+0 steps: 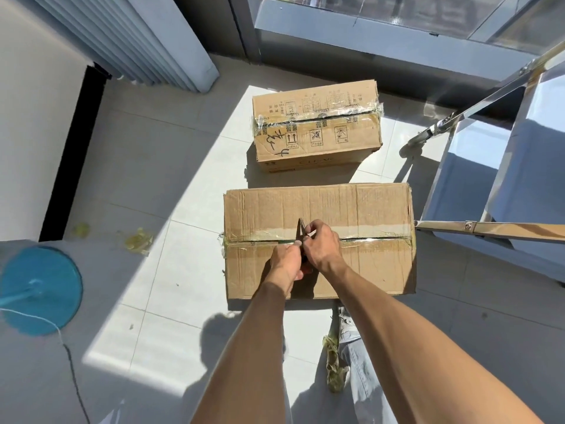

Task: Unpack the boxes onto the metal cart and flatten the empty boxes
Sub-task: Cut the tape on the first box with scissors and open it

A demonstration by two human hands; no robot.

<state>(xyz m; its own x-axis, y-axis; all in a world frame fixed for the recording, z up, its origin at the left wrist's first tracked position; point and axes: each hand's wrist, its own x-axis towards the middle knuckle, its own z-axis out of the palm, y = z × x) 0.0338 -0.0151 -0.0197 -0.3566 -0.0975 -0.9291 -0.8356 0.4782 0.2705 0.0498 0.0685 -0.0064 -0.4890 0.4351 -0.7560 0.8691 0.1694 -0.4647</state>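
A large cardboard box (367, 209) lies closed on the tiled floor in front of me, with clear tape along its middle seam. Both my hands are over that seam. My left hand (286, 266) grips the red handle of a pointed cutting tool (301, 228), whose dark tip points away from me. My right hand (321, 249) is curled round the same tool just above the seam; its fingertips hide the exact hold. A smaller taped box (336, 142) with printed symbols sits closed just beyond. The metal cart (495, 231) stands at the right, its shelves bare where visible.
Crumpled tape scraps lie on the floor at the left (139, 241) and by my foot (333, 371). A blue round disc (39, 289) with a cord sits on a grey surface at the lower left. Folded blinds (137, 41) and a window frame stand behind.
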